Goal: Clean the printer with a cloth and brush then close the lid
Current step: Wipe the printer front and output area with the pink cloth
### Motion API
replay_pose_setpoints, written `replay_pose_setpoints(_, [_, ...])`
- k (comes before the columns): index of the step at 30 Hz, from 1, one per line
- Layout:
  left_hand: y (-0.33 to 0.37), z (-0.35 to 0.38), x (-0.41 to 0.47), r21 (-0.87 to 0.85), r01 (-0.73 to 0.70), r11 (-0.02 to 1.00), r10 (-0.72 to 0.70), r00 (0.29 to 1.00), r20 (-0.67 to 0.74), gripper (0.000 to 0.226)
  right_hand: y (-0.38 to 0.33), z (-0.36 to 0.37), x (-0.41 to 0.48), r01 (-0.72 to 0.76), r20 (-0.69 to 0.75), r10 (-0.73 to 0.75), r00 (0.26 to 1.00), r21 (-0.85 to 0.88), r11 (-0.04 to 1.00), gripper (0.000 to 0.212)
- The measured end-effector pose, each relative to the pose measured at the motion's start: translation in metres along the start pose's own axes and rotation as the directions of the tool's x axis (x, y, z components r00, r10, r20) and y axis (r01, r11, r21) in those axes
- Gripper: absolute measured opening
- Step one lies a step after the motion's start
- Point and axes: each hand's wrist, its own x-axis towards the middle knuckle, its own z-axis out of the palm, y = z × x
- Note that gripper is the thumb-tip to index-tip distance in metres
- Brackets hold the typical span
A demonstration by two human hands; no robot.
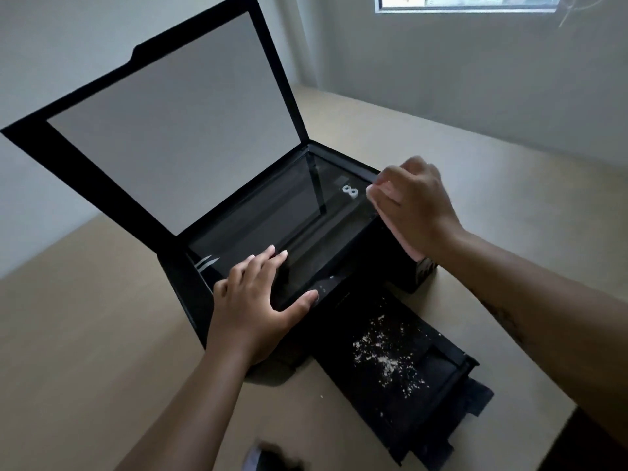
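A black printer stands on a beige table with its scanner lid raised, white pad facing me. The scanner glass lies bare below it. My left hand rests flat on the glass's near corner, fingers straight, thumb by the control buttons. My right hand grips a pink cloth at the glass's right edge; the cloth hangs down the printer's right side. White crumbs are scattered on the pulled-out black output tray. A dark blurred thing, perhaps the brush, lies at the bottom edge.
The beige table runs left, and right to the grey wall. A window is at the top right. The table's near right edge drops off beside the tray.
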Motion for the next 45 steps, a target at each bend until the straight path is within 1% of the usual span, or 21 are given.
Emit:
replay_pose_setpoints(2, [0.0, -0.001, 0.0, 0.0, 0.004, 1.0, -0.004, 1.0, 0.005, 0.086, -0.003, 0.006, -0.019, 0.219, 0.123, -0.21, 0.97, -0.068, 0.973, 0.02])
replay_pose_setpoints(3, [0.0, 0.0, 0.0, -0.001, 0.009, 1.0, -0.008, 1.0, 0.007, 0.085, 0.005, 0.005, -0.017, 0.237, 0.134, -0.222, 0.966, -0.101, 0.966, 0.021])
replay_pose_setpoints(6, [0.001, 0.0, 0.0, 0.001, 0.016, 1.0, -0.016, 1.0, 0.007, 0.084, 0.029, -0.006, 0.013, -0.018, 0.031, 0.022, 0.999, -0.142, 0.99, 0.023])
replay_pose_setpoints(8, [0.001, 0.0, 0.0, 0.001, 0.022, 1.0, -0.022, 1.0, 0.0, 0.084, 0.027, -0.011, 0.022, -0.084, 0.007, 0.084, 0.996, -0.041, 0.996, 0.022])
replay_pose_setpoints(10, [0.001, -0.001, 0.0, -0.001, 0.024, 1.0, -0.024, 1.0, -0.002, 0.084, 0.015, -0.007, 0.007, 0.039, -0.003, -0.039, 0.999, 0.01, 0.999, 0.019])
replay_pose_setpoints(13, [0.002, -0.001, 0.002, -0.002, 0.025, 1.0, -0.025, 1.0, -0.005, 0.084, 0.008, 0.002, -0.022, 0.275, 0.122, -0.263, 0.957, -0.089, 0.957, 0.021])
replay_pose_setpoints(15, [0.003, 0.0, 0.002, 0.007, 0.027, 1.0, -0.027, 1.0, -0.007, 0.084, 0.02, 0.002, -0.008, 0.181, 0.063, -0.173, 0.983, -0.156, 0.971, 0.023])
replay_pose_setpoints(17, [0.004, -0.001, 0.002, 0.006, 0.032, 0.999, -0.032, 0.999, -0.003, 0.084, 0.025, -0.002, 0.007, 0.005, 0.004, -0.005, 1.0, -0.131, 0.991, 0.026])
replay_pose_setpoints(20, [0.004, -0.001, 0.002, 0.008, 0.036, 0.999, -0.036, 0.999, 0.004, 0.084, 0.011, 0.0, -0.004, -0.219, -0.142, 0.225, 0.964, 0.06, 0.974, 0.025])
replay_pose_setpoints(23, [0.004, 0.0, 0.001, 0.007, 0.032, 0.999, -0.032, 0.999, 0.009, 0.083, -0.026, 0.021, -0.054, -0.255, -0.333, 0.339, 0.88, 0.271, 0.928, 0.026])
replay_pose_setpoints(25, [0.003, 0.001, 0.001, 0.012, 0.019, 1.0, -0.019, 1.0, 0.004, 0.08, -0.055, 0.047, -0.087, -0.273, -0.336, 0.457, 0.823, 0.471, 0.839, 0.026])
replay_pose_setpoints(27, [0.002, 0.001, 0.001, 0.019, 0.011, 1.0, -0.011, 1.0, -0.005, 0.078, -0.085, 0.071, -0.108, -0.321, -0.205, 0.594, 0.778, 0.683, 0.656, 0.026])
replay_pose_setpoints(28, [0.002, 0.001, 0.001, 0.019, 0.008, 1.0, -0.008, 1.0, -0.009, 0.077, -0.097, 0.078, -0.115, -0.312, -0.183, 0.604, 0.776, 0.72, 0.62, 0.026])
replay_pose_setpoints(29, [0.001, 0.002, 0.001, 0.02, 0.001, 1.0, 0.0, 1.0, -0.01, 0.075, -0.103, 0.081, -0.12, -0.287, -0.204, 0.579, 0.789, 0.711, 0.642, 0.025])
replay_pose_setpoints(31, [-0.001, 0.003, 0.002, 0.02, -0.011, 1.0, 0.011, 1.0, -0.012, 0.075, -0.095, 0.076, -0.122, -0.246, -0.215, 0.454, 0.864, 0.607, 0.756, 0.019])
replay_pose_setpoints(33, [-0.002, 0.004, 0.002, 0.011, -0.02, 1.0, 0.02, 1.0, -0.005, 0.074, -0.074, 0.059, -0.115, -0.221, -0.141, 0.312, 0.94, 0.447, 0.867, 0.02])
replay_pose_setpoints(34, [-0.002, 0.005, 0.002, 0.005, -0.023, 1.0, 0.023, 1.0, -0.007, 0.074, -0.064, 0.05, -0.109, -0.242, -0.089, 0.301, 0.949, 0.402, 0.883, 0.021])
replay_pose_setpoints(37, [-0.003, 0.005, 0.003, 0.004, -0.019, 1.0, 0.019, 1.0, -0.017, 0.077, -0.062, 0.045, -0.098, -0.335, -0.063, 0.385, 0.921, 0.376, 0.864, 0.019])
replay_pose_setpoints(41, [-0.003, 0.004, 0.002, 0.027, -0.023, 0.999, 0.023, 1.0, 0.013, 0.091, -0.068, 0.052, -0.109, -0.247, -0.034, 0.278, 0.96, 0.364, 0.898, 0.021])
replay_pose_setpoints(43, [-0.003, 0.004, 0.004, 0.034, -0.019, 0.999, 0.019, 1.0, 0.018, 0.094, -0.064, 0.049, -0.105, -0.333, -0.031, 0.378, 0.925, 0.413, 0.848, 0.024])
replay_pose_setpoints(45, [-0.003, 0.004, 0.003, 0.028, -0.019, 0.999, 0.019, 1.0, 0.025, 0.094, -0.071, 0.055, -0.103, -0.399, -0.105, 0.506, 0.856, 0.487, 0.777, 0.029])
